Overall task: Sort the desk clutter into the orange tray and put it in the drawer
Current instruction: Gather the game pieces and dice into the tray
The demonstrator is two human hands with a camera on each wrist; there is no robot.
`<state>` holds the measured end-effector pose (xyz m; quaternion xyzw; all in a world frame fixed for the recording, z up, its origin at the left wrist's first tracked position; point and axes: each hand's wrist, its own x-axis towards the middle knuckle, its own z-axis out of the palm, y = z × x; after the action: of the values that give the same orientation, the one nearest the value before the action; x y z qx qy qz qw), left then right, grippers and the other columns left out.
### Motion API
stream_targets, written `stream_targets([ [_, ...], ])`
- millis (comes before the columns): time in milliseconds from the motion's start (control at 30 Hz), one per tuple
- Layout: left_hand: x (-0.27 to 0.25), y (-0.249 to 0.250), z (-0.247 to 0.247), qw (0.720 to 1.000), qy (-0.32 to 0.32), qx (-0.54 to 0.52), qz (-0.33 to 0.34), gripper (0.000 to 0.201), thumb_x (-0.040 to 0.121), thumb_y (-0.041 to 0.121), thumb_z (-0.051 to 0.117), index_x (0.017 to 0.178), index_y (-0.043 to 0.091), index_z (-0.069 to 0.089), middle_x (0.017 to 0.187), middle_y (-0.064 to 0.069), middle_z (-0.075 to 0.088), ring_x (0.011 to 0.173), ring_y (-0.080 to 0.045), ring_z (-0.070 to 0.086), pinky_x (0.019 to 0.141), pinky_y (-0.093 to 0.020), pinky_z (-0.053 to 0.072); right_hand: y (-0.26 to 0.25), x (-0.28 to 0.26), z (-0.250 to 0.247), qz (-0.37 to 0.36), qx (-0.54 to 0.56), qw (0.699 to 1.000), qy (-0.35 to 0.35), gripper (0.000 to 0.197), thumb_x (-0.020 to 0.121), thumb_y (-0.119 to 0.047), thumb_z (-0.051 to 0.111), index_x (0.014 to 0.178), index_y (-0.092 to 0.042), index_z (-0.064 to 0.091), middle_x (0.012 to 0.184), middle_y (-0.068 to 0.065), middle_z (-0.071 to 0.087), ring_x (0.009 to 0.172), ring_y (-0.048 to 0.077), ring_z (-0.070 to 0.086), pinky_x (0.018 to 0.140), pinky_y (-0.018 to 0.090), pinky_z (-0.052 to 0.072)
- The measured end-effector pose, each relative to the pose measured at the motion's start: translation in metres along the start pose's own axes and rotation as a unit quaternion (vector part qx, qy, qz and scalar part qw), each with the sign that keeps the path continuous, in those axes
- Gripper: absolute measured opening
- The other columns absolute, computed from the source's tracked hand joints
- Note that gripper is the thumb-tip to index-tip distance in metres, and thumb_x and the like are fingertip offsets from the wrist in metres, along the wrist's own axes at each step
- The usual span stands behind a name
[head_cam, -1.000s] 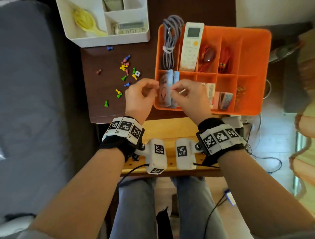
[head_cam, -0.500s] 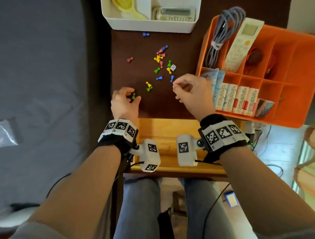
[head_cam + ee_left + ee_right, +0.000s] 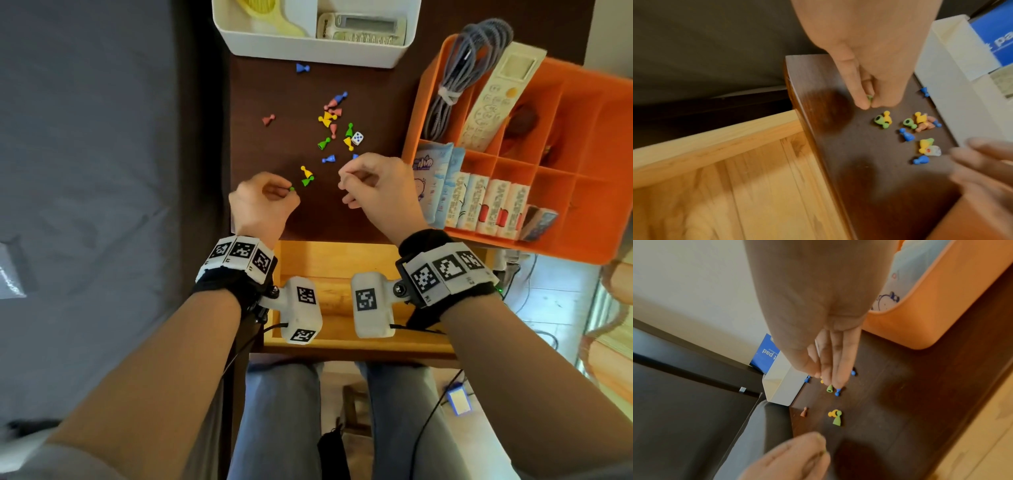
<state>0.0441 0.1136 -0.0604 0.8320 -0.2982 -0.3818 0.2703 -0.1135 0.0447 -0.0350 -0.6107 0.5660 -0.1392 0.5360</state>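
Several small coloured pawns point(image 3: 327, 118) and a white die point(image 3: 357, 138) lie scattered on the dark desk. My left hand point(image 3: 286, 193) pinches a green pawn point(image 3: 292, 188) between thumb and forefinger, also seen in the left wrist view as the green pawn point(image 3: 869, 98). My right hand point(image 3: 344, 181) hovers beside it with its fingers bunched, tips down by a blue pawn point(image 3: 838, 391). Whether it holds anything is unclear. The orange tray point(image 3: 565, 248) sits to the right, holding a cable point(image 3: 459, 78), a remote point(image 3: 493, 99) and tissue packs point(image 3: 431, 174).
A white organiser box point(image 3: 318, 48) stands at the back of the desk. The wooden drawer point(image 3: 329, 260) is open below the desk's front edge, under my wrists. A grey bed fills the left side. The tray overhangs the desk's right edge.
Both hands have left the tray's tissue packs and moved left to the pawns. The left hand has pinched a green pawn near the desk's front edge.
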Motion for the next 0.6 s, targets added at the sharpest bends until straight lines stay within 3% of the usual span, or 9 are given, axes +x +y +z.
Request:
stream_targets([
  [67, -0.003, 0.008, 0.0, 0.997, -0.025, -0.056, 0.042, 0.012, 0.073, 0.01, 0.072, 0.083, 0.016, 0.068, 0.075, 0.001, 0.068, 0.072, -0.013, 0.066, 0.076, -0.026, 0.056, -0.006, 0.003, 0.004, 0.086, 0.054, 0.993, -0.056, 0.013, 0.092, -0.011, 0.055, 0.097, -0.008, 0.066, 0.086, 0.011, 0.07, 0.074, 0.022, 0.071, 0.074, 0.035, 0.06],
  [133, -0.004, 0.016, 0.002, 0.992, -0.051, -0.085, 0.079, 0.014, 0.073, 0.009, 0.074, 0.083, 0.015, 0.067, 0.076, 0.0, 0.068, 0.072, -0.014, 0.067, 0.075, -0.026, 0.057, -0.012, 0.004, 0.009, 0.164, 0.133, 0.969, -0.128, 0.019, 0.096, -0.017, 0.051, 0.105, -0.005, 0.063, 0.101, 0.019, 0.069, 0.088, 0.028, 0.07, 0.082, 0.034, 0.058],
  [233, -0.004, 0.024, 0.005, 0.986, -0.08, -0.094, 0.116, 0.015, 0.073, 0.01, 0.075, 0.085, 0.013, 0.067, 0.076, 0.002, 0.068, 0.072, -0.009, 0.067, 0.07, -0.022, 0.057, -0.016, 0.004, 0.013, 0.18, 0.233, 0.941, -0.165, 0.023, 0.098, -0.014, 0.047, 0.109, 0.0, 0.062, 0.107, 0.022, 0.065, 0.094, 0.027, 0.067, 0.083, 0.029, 0.058],
  [333, -0.001, 0.026, 0.004, 0.982, -0.099, -0.096, 0.126, 0.02, 0.071, 0.009, 0.077, 0.088, 0.014, 0.067, 0.074, 0.009, 0.064, 0.07, -0.002, 0.063, 0.071, -0.018, 0.055, -0.015, 0.005, 0.013, 0.177, 0.268, 0.936, -0.143, 0.024, 0.097, -0.007, 0.046, 0.112, 0.006, 0.06, 0.105, 0.025, 0.064, 0.093, 0.026, 0.066, 0.079, 0.026, 0.058],
  [433, 0.007, 0.021, 0.003, 0.983, -0.097, -0.094, 0.122, 0.024, 0.069, 0.012, 0.079, 0.089, 0.016, 0.067, 0.077, 0.005, 0.064, 0.072, -0.008, 0.064, 0.07, -0.019, 0.055, -0.013, 0.009, 0.014, 0.206, 0.269, 0.936, -0.091, 0.021, 0.096, -0.002, 0.047, 0.107, 0.009, 0.061, 0.095, 0.024, 0.065, 0.082, 0.025, 0.068, 0.071, 0.023, 0.059],
  [500, 0.014, 0.013, 0.003, 0.987, -0.07, -0.082, 0.117, 0.023, 0.071, 0.011, 0.077, 0.091, 0.015, 0.068, 0.087, -0.002, 0.064, 0.073, -0.012, 0.064, 0.069, -0.023, 0.055, -0.013, 0.012, 0.014, 0.229, 0.253, 0.939, -0.045, 0.017, 0.095, 0.0, 0.048, 0.1, 0.006, 0.063, 0.084, 0.018, 0.064, 0.074, 0.023, 0.067, 0.066, 0.02, 0.059],
  [600, 0.023, 0.003, 0.004, 0.989, -0.026, 0.024, 0.144, 0.03, 0.071, 0.012, 0.078, 0.1, 0.016, 0.069, 0.106, -0.004, 0.059, 0.074, -0.009, 0.057, 0.069, -0.011, 0.048, -0.011, 0.016, 0.013, 0.254, 0.257, 0.932, -0.011, 0.014, 0.093, -0.001, 0.05, 0.093, 0.002, 0.064, 0.077, 0.013, 0.06, 0.069, 0.021, 0.064, 0.06, 0.017, 0.057],
])
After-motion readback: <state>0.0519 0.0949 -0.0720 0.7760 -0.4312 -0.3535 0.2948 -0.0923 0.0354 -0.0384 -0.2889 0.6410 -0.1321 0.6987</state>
